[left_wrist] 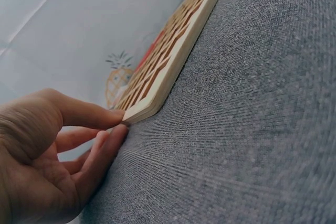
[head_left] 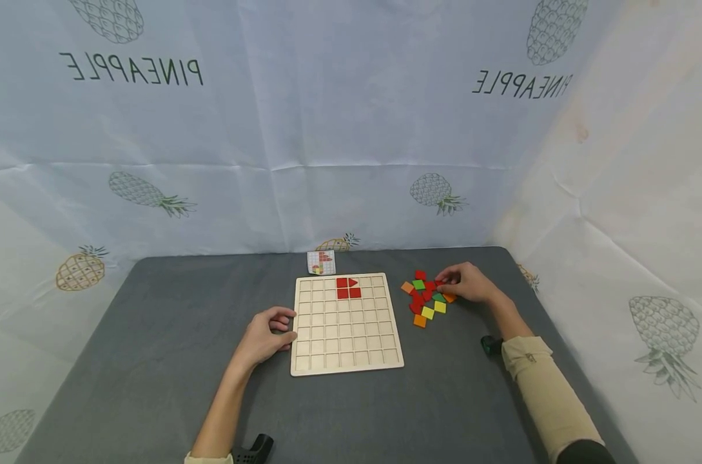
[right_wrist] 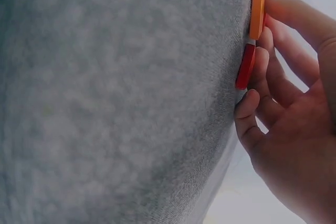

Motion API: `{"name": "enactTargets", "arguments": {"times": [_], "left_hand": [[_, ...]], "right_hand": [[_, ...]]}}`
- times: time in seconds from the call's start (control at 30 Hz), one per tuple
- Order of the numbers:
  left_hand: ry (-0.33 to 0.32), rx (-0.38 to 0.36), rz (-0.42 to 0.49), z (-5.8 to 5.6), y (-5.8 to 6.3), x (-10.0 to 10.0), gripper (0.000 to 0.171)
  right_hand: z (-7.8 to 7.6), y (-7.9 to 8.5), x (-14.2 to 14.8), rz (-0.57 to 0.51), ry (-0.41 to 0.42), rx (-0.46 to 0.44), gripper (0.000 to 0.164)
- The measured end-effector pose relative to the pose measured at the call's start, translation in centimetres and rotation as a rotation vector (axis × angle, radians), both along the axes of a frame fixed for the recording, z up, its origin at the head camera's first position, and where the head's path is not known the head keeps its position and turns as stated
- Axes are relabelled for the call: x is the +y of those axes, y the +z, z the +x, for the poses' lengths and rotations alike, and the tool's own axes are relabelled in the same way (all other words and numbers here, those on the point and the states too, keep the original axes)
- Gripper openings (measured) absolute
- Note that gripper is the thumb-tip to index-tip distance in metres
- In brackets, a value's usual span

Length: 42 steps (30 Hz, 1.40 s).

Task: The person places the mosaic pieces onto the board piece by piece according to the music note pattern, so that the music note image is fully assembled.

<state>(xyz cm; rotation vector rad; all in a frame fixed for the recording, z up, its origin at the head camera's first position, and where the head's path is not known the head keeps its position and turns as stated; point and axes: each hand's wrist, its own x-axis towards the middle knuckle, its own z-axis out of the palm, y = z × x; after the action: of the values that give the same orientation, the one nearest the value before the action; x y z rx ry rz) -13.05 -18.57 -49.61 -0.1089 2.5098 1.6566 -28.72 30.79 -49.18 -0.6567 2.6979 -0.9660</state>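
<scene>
A wooden grid board (head_left: 345, 328) lies on the grey table, with red squares (head_left: 342, 293) and a red triangle (head_left: 352, 282) set in its upper cells. At the board's left edge is my left hand (head_left: 265, 335); in the left wrist view its thumb and a finger pinch the rim. My right hand (head_left: 467, 283) reaches into a loose group of coloured tiles right of the board. In the right wrist view its fingers are beside an orange tile (right_wrist: 257, 14) and a red tile (right_wrist: 245, 66). Whether the fingertips hold a tile is hidden.
A small pattern card (head_left: 321, 263) lies behind the board. The loose group includes yellow tiles (head_left: 428, 313), green tiles (head_left: 418, 284) and orange tiles (head_left: 420, 321). Pineapple-print cloth (head_left: 339, 129) hangs behind and beside the table.
</scene>
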Motion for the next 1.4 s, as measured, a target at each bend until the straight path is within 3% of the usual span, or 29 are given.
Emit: {"name": "enactTargets", "arguments": {"times": [0.27,0.57,0.83,1.17,1.4], "left_hand": [[0.006,-0.008,-0.002,0.0,0.0,0.1,0.042],[0.015,-0.015,-0.012,-0.1,0.0,0.1,0.042],[0.028,-0.012,-0.022,-0.2,-0.2,0.1,0.042],[0.025,-0.005,-0.023,-0.3,-0.3,0.1,0.041],[0.025,-0.010,-0.025,-0.2,-0.3,0.1,0.041]], "right_hand": [[0.5,0.7,-2.0,-0.023,-0.006,0.033,0.023],[1.3,1.6,-8.2,-0.041,0.118,0.046,0.022],[1.2,0.5,-13.1,-0.028,0.197,0.046,0.022],[1.2,0.3,-16.3,0.044,0.142,0.030,0.021],[1.4,0.8,-17.0,0.038,0.164,0.035,0.021]]}}
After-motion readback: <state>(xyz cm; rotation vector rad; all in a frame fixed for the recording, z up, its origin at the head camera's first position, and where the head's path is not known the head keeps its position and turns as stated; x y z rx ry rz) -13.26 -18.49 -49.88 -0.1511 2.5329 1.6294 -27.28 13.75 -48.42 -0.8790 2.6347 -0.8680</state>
